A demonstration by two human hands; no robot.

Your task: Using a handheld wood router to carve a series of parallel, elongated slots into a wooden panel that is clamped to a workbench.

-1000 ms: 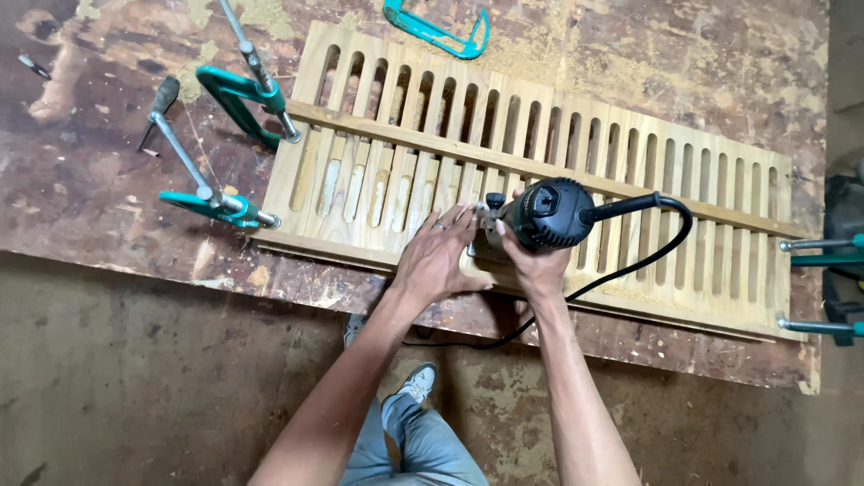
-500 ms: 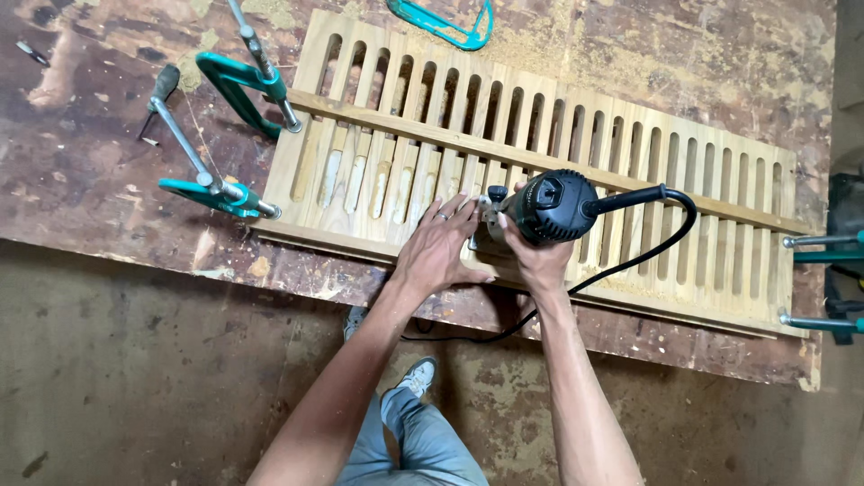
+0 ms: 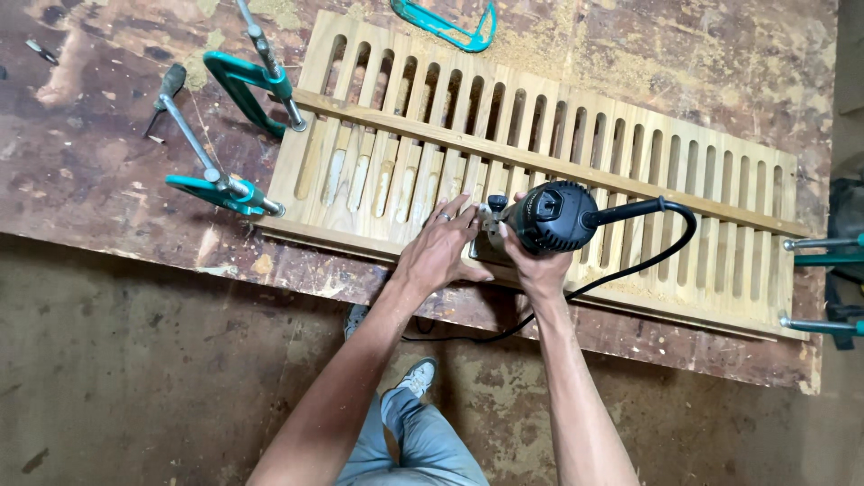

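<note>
A long pale wooden panel [image 3: 630, 180] cut with many parallel slots lies clamped on a stained workbench [image 3: 99, 171]. On its near edge stands a black hand-held router [image 3: 558, 216] with a black cord [image 3: 657, 243] looping off to the right and down over the bench edge. My right hand [image 3: 533, 266] wraps around the router's body from below. My left hand [image 3: 441, 245], a ring on one finger, lies flat on the panel just left of the tool, its fingertips against the router's base.
Two teal bar clamps [image 3: 236, 90] pin the panel's left end, two more [image 3: 823, 283] grip its right end. Another teal clamp [image 3: 445, 22] lies at the far edge amid sawdust. A thin wooden strip [image 3: 450, 135] runs along the panel. My legs and shoes [image 3: 409, 387] stand below.
The router and both hands have slid slightly left along the panel's near edge. My left hand has spread flatter beside the tool's base.
</note>
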